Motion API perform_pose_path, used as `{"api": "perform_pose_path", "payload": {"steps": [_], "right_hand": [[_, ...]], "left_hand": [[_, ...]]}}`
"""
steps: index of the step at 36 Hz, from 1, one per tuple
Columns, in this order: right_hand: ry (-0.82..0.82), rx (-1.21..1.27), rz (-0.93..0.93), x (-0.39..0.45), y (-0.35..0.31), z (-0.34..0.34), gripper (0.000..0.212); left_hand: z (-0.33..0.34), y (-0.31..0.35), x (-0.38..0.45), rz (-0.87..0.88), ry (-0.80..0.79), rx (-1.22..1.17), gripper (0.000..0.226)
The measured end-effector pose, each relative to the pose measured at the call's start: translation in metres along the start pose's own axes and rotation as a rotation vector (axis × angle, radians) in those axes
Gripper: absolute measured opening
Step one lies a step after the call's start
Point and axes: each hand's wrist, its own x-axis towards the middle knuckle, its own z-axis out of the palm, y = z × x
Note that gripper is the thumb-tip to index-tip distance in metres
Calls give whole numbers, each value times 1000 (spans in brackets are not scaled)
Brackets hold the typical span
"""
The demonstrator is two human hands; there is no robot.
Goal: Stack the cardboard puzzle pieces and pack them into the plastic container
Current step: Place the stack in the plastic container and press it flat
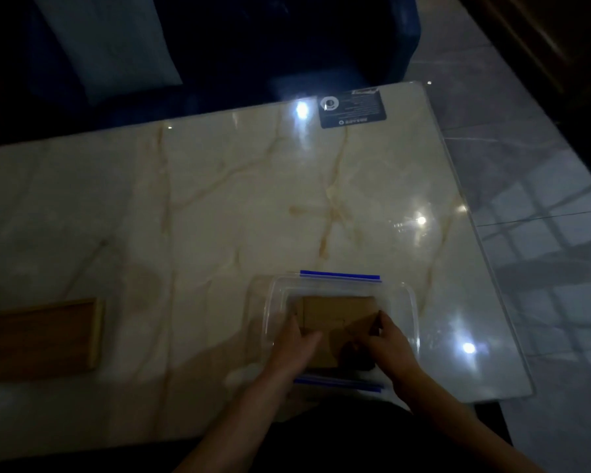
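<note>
The cardboard stack sits inside the box on the table. The left hand and right hand press its two sides, packing it down. Next, I think, they let go.

wooden tray cut off at left edge, cardboard pieces partly hidden by hands

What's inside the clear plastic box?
Brown cardboard puzzle pieces lie stacked inside the clear plastic container. The left hand and right hand cover their near part.
</note>
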Motion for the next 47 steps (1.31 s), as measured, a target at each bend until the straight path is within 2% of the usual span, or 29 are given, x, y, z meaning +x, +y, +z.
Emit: {"api": "perform_pose_path", "payload": {"steps": [10,13,15,18,20,23,26,29,35,42,47], "right_hand": [[-31,-107,-82,-6,2,-4,46],[-33,-176,-221,-15,3,-5,56],[-49,-345,-313,-20,9,-6,79],[34,-786,-492,-29,22,-9,108],[86,-962,-603,-32,30,-13,119],[119,-1088,-590,-30,39,-21,128],[121,-1122,-544,-25,42,-27,131],[115,-1116,-580,-22,41,-31,133],[100,-1060,-656,-12,23,-43,141],[44,-1043,-628,-5,16,-45,143],[39,-1062,-622,-6,16,-45,142]], "left_hand": [[2,-4,6,44,22,70,61],[2,-5,9,64,60,118,79],[3,-4,10,148,126,212,87],[5,3,13,396,221,548,80],[7,9,22,533,172,729,73],[7,20,38,610,23,893,71],[7,28,53,634,-60,1037,74],[7,32,64,609,-90,1102,77],[4,41,75,568,-105,1053,80],[-1,38,76,579,-131,1021,72],[-2,30,74,580,-102,975,74]]}}
